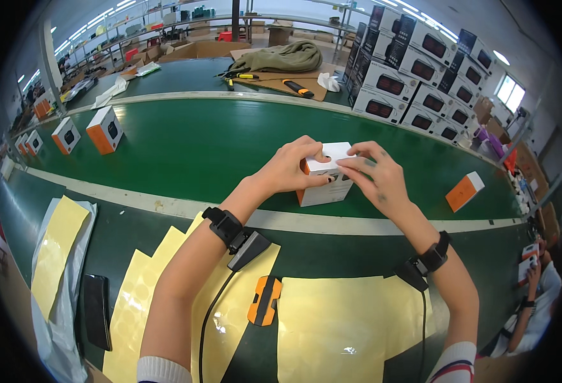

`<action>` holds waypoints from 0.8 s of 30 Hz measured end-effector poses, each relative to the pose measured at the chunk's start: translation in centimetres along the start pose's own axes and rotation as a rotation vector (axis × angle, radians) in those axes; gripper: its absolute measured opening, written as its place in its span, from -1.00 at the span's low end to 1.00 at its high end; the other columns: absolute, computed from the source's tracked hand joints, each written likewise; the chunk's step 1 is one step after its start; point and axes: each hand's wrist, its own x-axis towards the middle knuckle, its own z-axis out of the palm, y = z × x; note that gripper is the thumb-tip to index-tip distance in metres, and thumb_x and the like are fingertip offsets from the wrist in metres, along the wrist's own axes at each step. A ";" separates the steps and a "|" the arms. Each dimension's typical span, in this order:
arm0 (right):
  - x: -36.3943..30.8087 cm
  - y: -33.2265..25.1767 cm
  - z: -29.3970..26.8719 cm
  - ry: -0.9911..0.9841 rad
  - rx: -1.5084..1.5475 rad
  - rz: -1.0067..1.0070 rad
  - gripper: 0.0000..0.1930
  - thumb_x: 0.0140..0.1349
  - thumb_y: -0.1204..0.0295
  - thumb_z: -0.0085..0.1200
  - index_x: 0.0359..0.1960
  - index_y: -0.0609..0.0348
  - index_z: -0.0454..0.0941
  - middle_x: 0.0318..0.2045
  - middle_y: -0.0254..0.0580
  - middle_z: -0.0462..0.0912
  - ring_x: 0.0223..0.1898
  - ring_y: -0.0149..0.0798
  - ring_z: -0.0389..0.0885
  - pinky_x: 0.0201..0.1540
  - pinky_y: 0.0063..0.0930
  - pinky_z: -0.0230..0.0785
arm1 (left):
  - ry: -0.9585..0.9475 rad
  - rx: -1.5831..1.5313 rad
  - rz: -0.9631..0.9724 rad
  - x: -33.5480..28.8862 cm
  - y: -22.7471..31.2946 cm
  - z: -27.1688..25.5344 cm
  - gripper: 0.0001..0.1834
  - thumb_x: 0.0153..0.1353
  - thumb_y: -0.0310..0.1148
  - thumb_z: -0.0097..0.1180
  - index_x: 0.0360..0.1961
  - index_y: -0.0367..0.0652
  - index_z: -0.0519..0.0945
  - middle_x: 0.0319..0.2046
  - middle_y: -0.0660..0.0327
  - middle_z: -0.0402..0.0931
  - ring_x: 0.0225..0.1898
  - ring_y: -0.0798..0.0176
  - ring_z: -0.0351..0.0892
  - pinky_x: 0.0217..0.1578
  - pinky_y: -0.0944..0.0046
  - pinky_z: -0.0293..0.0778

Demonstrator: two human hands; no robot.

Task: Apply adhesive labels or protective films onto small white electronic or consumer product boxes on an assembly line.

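A small white-and-orange carton stands upright on the green conveyor belt in front of me. My left hand grips it from the left, fingers over its top and thumb along the near face. At the carton's top right edge, my right hand has thumb and forefinger pinched together. Whatever may be between those fingertips is too small to make out. Both wrists wear black straps with cabled devices. Below my forearms lie yellow sheets, some with round clear stickers, and an orange-and-black tool.
Similar cartons stand at the left, and one carton at the right. Past the belt are stacked white-and-black boxes, an olive cloth and a utility knife. A phone lies near left; a co-worker's arm shows at right.
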 end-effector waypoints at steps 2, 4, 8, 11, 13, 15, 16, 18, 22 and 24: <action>-0.4 1.4 0.9 -0.016 -0.030 -0.049 -0.87 0.06 0.36 0.20 -0.32 -0.14 0.67 -0.36 -0.43 0.49 -0.36 -0.30 0.50 -0.42 -0.46 0.41 | 0.004 0.007 0.030 0.4 0.0 0.6 -0.61 -0.14 -0.30 0.40 -0.36 -0.23 0.46 -0.30 0.11 0.44 -0.26 0.08 0.48 -0.21 0.23 0.41; -0.8 2.2 1.6 -0.033 -0.069 -0.065 -0.85 0.05 0.32 0.21 -0.30 -0.19 0.67 -0.39 -0.42 0.47 -0.38 -0.30 0.49 -0.44 -0.45 0.40 | 0.000 -0.010 0.022 0.5 0.1 0.8 -0.61 -0.14 -0.31 0.39 -0.36 -0.23 0.47 -0.30 0.11 0.44 -0.26 0.08 0.48 -0.21 0.23 0.41; -1.4 3.2 0.7 -0.032 -0.103 -0.040 -0.83 0.02 0.25 0.22 -0.29 -0.29 0.68 -0.43 -0.41 0.44 -0.40 -0.29 0.47 -0.45 -0.44 0.40 | 0.011 -0.021 0.011 0.6 0.5 1.0 -0.62 -0.13 -0.30 0.39 -0.34 -0.23 0.48 -0.31 0.11 0.44 -0.25 0.08 0.47 -0.19 0.24 0.40; -2.2 4.2 -1.3 -0.056 -0.165 -0.033 -0.84 0.04 0.22 0.21 -0.30 -0.31 0.67 -0.44 -0.39 0.44 -0.42 -0.27 0.45 -0.46 -0.42 0.39 | -0.014 0.007 0.002 0.8 0.8 1.4 -0.60 -0.12 -0.30 0.38 -0.29 -0.21 0.49 -0.27 0.11 0.42 -0.25 0.08 0.46 -0.18 0.24 0.40; -2.7 5.2 -3.8 -0.187 -0.285 -0.016 -0.88 0.04 0.23 0.20 -0.40 -0.13 0.68 -0.44 -0.39 0.47 -0.41 -0.25 0.48 -0.38 -0.40 0.39 | -0.017 0.018 -0.013 0.9 1.1 1.8 -0.59 -0.11 -0.30 0.38 -0.25 -0.18 0.49 -0.25 0.11 0.40 -0.24 0.08 0.46 -0.18 0.24 0.39; -3.5 5.8 -7.1 -0.332 -0.383 -0.028 -0.86 0.03 0.24 0.19 -0.47 -0.03 0.67 -0.47 -0.37 0.49 -0.40 -0.24 0.51 -0.33 -0.39 0.40 | -0.073 0.053 -0.029 0.8 1.1 1.9 -0.52 -0.08 -0.31 0.36 -0.11 -0.12 0.46 -0.11 0.08 0.31 -0.21 0.10 0.45 -0.14 0.23 0.41; -4.3 5.6 -9.0 -0.406 -0.427 -0.022 -0.85 0.03 0.24 0.19 -0.49 0.00 0.67 -0.49 -0.36 0.50 -0.39 -0.23 0.52 -0.30 -0.38 0.40 | -0.111 0.076 -0.068 1.0 1.8 2.2 -0.48 -0.07 -0.32 0.35 -0.06 -0.09 0.43 -0.06 0.05 0.27 -0.15 0.06 0.45 -0.10 0.20 0.41; -4.8 3.0 -11.9 -0.398 -0.431 0.018 -0.84 0.06 0.23 0.18 -0.48 0.00 0.67 -0.52 -0.32 0.50 -0.39 -0.22 0.53 -0.34 -0.36 0.39 | -0.174 0.153 -0.167 0.5 3.1 1.9 -0.40 -0.06 -0.33 0.34 0.05 -0.02 0.38 0.05 -0.02 0.19 -0.04 -0.03 0.44 -0.01 0.16 0.41; -7.1 -4.6 -17.2 -0.509 -0.298 0.240 -0.75 0.10 0.17 0.17 -0.42 0.08 0.67 -0.47 -0.23 0.55 -0.37 -0.14 0.53 -0.36 -0.31 0.38 | -0.094 0.518 -0.102 -3.5 8.1 -0.3 -0.22 -0.05 -0.35 0.32 0.22 0.20 0.23 0.29 -0.19 -0.11 0.22 -0.40 0.12 0.19 -0.02 0.26; -9.4 -7.9 -17.8 -0.647 -0.153 0.347 -0.68 0.09 0.10 0.18 -0.39 0.13 0.66 -0.45 -0.17 0.58 -0.36 -0.11 0.54 -0.36 -0.30 0.38 | -0.030 0.529 -0.137 -6.7 11.9 -2.0 -0.30 -0.01 -0.35 0.28 0.19 0.06 0.28 0.26 -0.16 -0.01 0.19 -0.32 0.18 0.15 -0.05 0.27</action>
